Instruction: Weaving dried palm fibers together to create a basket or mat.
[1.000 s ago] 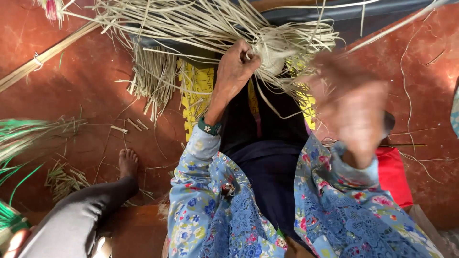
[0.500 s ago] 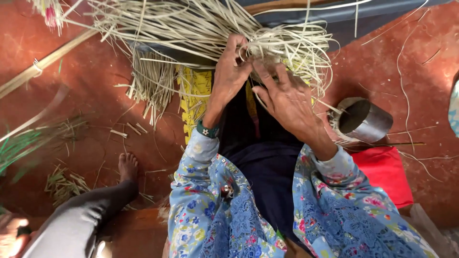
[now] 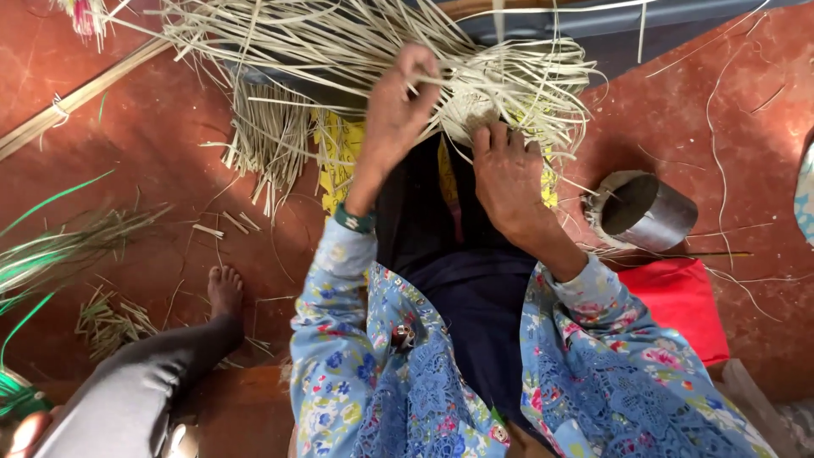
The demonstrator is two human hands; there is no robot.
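A mass of pale, dry palm-leaf strips (image 3: 339,42) fans out above my lap, woven together at a small round centre (image 3: 475,106). My left hand (image 3: 398,110) is raised into the strips and pinches some of them between its fingers. My right hand (image 3: 507,174) lies palm down just below the woven centre, its fingertips pressing on the weave. Both arms wear blue floral sleeves, and a green bangle sits on the left wrist. A yellow patterned cloth (image 3: 339,153) shows under the strips.
A metal cup (image 3: 640,212) lies on its side on the red floor to my right, beside a red cloth (image 3: 678,297). Another person's leg and bare foot (image 3: 225,293) reach in at lower left. Green strips (image 3: 34,263) and cut scraps lie at left.
My right hand has swung in from the right, over the metal cup, and settled on the woven centre. My left hand stayed gripping the strips, shifting slightly higher.
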